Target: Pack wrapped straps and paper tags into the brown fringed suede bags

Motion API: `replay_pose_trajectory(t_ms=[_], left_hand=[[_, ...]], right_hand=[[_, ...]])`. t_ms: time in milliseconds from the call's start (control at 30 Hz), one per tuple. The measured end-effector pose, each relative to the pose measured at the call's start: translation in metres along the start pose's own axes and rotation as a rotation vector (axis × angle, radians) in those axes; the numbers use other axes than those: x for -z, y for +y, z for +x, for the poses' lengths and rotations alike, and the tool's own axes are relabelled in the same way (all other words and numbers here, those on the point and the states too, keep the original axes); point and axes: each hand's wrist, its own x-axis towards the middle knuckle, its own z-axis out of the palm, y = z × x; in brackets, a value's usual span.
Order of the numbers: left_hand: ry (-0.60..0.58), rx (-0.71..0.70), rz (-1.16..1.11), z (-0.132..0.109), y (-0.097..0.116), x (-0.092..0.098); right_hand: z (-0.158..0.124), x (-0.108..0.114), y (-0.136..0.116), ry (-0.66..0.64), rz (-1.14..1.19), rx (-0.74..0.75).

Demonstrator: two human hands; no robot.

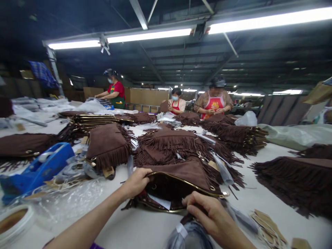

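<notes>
A brown fringed handbag (178, 173) lies before me with its gold zipper (193, 182) undone and its mouth gaping toward me. Inside the dark lining a white slip (158, 201) shows. My left hand (137, 181) grips the bag's edge at the left end of the opening, fingers closed over it. My right hand (204, 211) is closed on the near edge at the right, fingertips curled at the rim. Under my right hand sits a plastic-wrapped dark bundle (188, 237) with a white band.
Several fringed bags cover the table, including one (107, 145) at left and a stack (233, 133) at right. A blue tape dispenser (44, 169) and tape roll (15, 221) stand left. Tan tags (268, 224) lie at right. Co-workers (214, 100) stand across the table.
</notes>
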Motion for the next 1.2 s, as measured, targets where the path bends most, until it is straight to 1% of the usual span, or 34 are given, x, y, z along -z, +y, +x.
replay_pose_trajectory(t_ms=[133,233,367,467,567,700,833,967,1067,1200], left_hand=[[0.035,0.092,-0.352,0.011,-0.013,-0.007],[0.058,0.165,-0.554,0.013,-0.019,-0.013],[0.092,0.213,-0.721,0.012,-0.023,-0.016],[0.100,0.219,-0.787,0.014,-0.026,-0.017],[0.095,0.230,-0.817,0.016,-0.030,-0.019],[0.102,0.222,-0.805,0.017,-0.033,-0.022],[0.104,0.204,-0.770,0.014,-0.028,-0.021],[0.099,0.168,-0.730,0.010,-0.021,-0.019],[0.106,0.137,-0.691,0.008,-0.020,-0.019],[0.149,0.092,-0.613,0.007,-0.018,-0.019]], right_hand=[[0.018,-0.019,-0.021,-0.051,-0.002,-0.052],[0.037,-0.038,-0.029,-0.025,-0.037,-0.101],[0.063,-0.068,-0.020,0.063,-0.143,-0.152],[0.077,-0.084,-0.010,0.087,-0.110,-0.134],[0.084,-0.087,-0.006,0.052,-0.002,-0.093],[0.089,-0.084,-0.011,0.060,0.090,-0.082],[0.094,-0.091,-0.015,0.105,0.158,-0.063],[0.097,-0.099,-0.012,0.132,0.213,-0.043],[0.095,-0.100,-0.009,0.133,0.221,0.016],[0.093,-0.099,-0.006,0.098,0.333,-0.008]])
